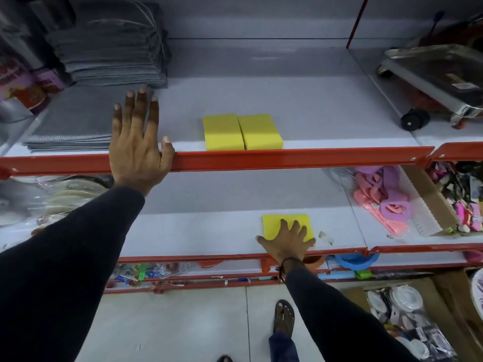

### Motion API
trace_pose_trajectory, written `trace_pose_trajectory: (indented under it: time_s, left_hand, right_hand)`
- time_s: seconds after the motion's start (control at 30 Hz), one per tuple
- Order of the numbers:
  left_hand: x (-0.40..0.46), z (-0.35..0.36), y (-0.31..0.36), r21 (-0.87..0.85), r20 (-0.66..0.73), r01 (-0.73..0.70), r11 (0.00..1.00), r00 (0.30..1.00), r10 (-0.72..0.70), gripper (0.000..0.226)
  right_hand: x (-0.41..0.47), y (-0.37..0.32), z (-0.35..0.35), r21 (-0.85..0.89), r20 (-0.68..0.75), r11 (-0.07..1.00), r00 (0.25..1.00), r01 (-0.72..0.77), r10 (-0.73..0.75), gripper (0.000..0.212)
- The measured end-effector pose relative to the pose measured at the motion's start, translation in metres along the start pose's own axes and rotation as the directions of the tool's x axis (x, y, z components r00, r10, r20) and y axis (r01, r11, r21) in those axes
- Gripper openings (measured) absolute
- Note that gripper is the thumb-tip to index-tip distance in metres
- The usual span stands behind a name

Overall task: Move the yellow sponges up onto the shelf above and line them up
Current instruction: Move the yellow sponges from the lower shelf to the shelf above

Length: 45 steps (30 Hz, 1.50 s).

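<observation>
Evidently no legible writing; right hand (286, 240) spread on sponge (274, 223), left hand (138, 142) open, flat.

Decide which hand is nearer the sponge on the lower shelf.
Right. The right hand lies on that sponge; the left hand rests on the upper shelf's red edge, far up-left.

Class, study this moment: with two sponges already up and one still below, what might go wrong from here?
1. The right hand lies spread on the last sponge, not visibly gripping; it may slip when lifted.
2. The two placed sponges sit at the upper shelf's red front rail; a careless placement could nudge them out of line.
</observation>
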State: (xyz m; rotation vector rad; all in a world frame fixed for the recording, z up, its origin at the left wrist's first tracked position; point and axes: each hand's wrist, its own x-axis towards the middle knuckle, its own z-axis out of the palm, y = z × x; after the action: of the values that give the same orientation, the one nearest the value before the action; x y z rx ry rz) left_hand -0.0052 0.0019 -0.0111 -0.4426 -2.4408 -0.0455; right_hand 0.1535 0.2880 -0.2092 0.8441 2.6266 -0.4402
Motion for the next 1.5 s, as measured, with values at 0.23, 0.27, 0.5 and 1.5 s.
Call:
trace_pose_trajectory:
  time_s: [0.23,0.27,0.5,1.5]
  left_hand:
    - [0.0,0.001,-0.001,0.021,-0.016,-0.008,1.0,1.0,0.009,0.077]
    - [0.0,0.001,-0.002,0.021,-0.019,-0.008,1.0,1.0,0.008,0.077]
    - [-0.001,0.003,-0.001,0.023,-0.045,-0.019,1.0,0.999,0.02,0.075]
    - [-0.001,-0.001,-0.001,-0.029,0.028,-0.019,0.999,0.999,0.02,0.076]
  right_hand:
    - [-0.017,-0.029,0.023,-0.242,-0.04,0.939,0.964,0.246,-0.263,0.084]
    - [-0.02,-0.031,0.027,-0.245,-0.044,0.931,0.956,0.272,-0.291,0.081]
    - [-0.02,-0.046,0.03,-0.234,-0.031,0.9,0.923,0.367,-0.384,0.06]
    - [-0.028,-0.051,-0.24,0.188,-0.806,0.902,0.586,0.389,-0.085,0.036]
